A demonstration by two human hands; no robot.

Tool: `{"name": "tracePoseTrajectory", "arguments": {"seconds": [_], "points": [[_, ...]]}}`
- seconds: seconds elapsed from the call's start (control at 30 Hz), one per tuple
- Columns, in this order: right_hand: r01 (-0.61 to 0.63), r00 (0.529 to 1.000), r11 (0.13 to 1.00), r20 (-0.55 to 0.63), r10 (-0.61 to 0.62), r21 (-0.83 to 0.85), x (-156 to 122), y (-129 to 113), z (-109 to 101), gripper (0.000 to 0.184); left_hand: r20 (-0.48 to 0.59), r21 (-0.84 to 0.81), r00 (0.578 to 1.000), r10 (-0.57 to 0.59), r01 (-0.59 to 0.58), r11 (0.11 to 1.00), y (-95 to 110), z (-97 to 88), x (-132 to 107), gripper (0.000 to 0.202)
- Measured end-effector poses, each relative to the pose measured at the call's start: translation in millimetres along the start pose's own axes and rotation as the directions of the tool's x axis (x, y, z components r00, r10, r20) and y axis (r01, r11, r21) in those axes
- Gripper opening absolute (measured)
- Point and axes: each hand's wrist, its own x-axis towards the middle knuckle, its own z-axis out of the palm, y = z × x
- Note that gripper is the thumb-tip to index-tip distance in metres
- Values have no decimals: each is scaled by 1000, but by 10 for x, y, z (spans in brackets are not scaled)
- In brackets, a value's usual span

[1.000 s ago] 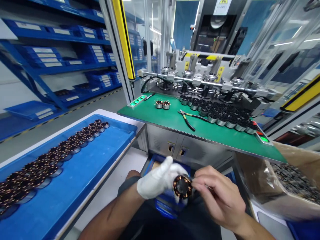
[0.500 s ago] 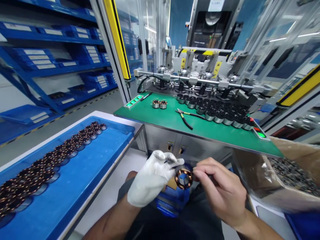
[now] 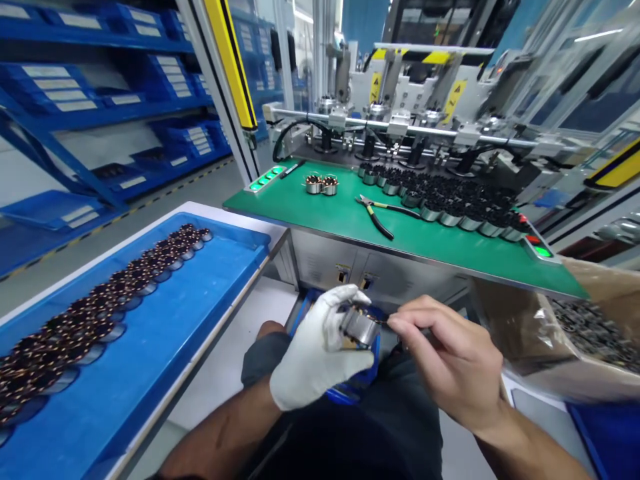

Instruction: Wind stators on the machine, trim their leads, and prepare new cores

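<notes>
My left hand (image 3: 317,360), in a white glove, holds a motor stator (image 3: 361,327) above my lap. The stator is tilted, so its silver outer ring faces me and only a little copper winding shows along the top. My bare right hand (image 3: 453,363) is at its right side, thumb and forefinger pinched on what looks like a thin wire end from the stator. On the green worktop (image 3: 310,212), two wound stators (image 3: 321,185) with copper coils stand side by side. Cutting pliers (image 3: 377,212) with black and yellow handles lie to their right.
Rows of black-topped stators (image 3: 445,200) stand before the machine (image 3: 400,127). At left, a blue tray (image 3: 200,313) carries many copper-wound stators (image 3: 100,307). A plastic-lined carton (image 3: 565,340) with small parts sits at right. Blue bin shelves (image 3: 100,113) stand behind the tray.
The stator has turned from showing its open round face to showing its silver side. My left fingers have wrapped round it from another side; my right hand stays pinched beside it. The view has shifted slightly.
</notes>
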Motion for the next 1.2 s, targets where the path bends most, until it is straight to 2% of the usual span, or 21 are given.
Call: {"name": "tracePoseTrajectory", "arguments": {"seconds": [0.07,0.17,0.27,0.37,0.43,0.47,0.53,0.63,0.7,0.8,0.87,0.97,1.03,1.13,1.17,1.2], "points": [[-46,999,998,5,46,39,0,26,10,12,15,186,989,150,-150,971,-16,-33,-32,67],[-78,997,992,35,74,102,19,71,21,14,141,390,960,243,-279,877,-6,-97,-62,52],[-79,993,987,101,65,138,33,109,41,14,275,592,941,199,-329,736,119,-113,-37,42],[-59,987,986,154,34,157,27,138,73,13,378,720,904,201,-424,550,285,-80,29,22],[-38,987,988,162,13,152,23,148,97,12,424,781,887,180,-459,424,351,-52,60,15],[-29,987,989,163,5,145,23,149,108,11,422,805,892,161,-450,387,362,-39,64,12],[-13,986,991,164,-9,134,33,141,125,11,357,826,923,140,-382,415,340,-20,45,14],[7,986,992,166,-28,125,66,107,136,12,217,798,950,226,-306,519,264,-11,-14,37],[23,984,992,174,-44,120,96,87,137,12,210,794,932,296,-339,504,245,-16,-36,41],[44,982,993,177,-64,113,135,84,147,11,295,786,895,335,-427,447,285,-37,-29,33],[47,983,993,171,-66,112,141,90,168,11,296,774,896,331,-429,467,307,-57,-23,29],[65,985,989,148,-84,129,111,76,208,11,217,748,900,378,-402,528,253,-110,-46,34],[97,984,983,134,-118,154,104,59,213,12,210,718,845,491,-474,510,176,-165,-75,41],[89,964,960,219,-150,267,248,119,169,7,300,705,717,630,-611,360,98,-254,-105,45],[55,959,959,253,-129,277,358,188,149,6,320,714,691,649,-626,314,92,-278,-109,43],[18,956,977,282,-79,211,497,286,133,13,316,730,677,665,-621,285,91,-297,-111,43]]}}
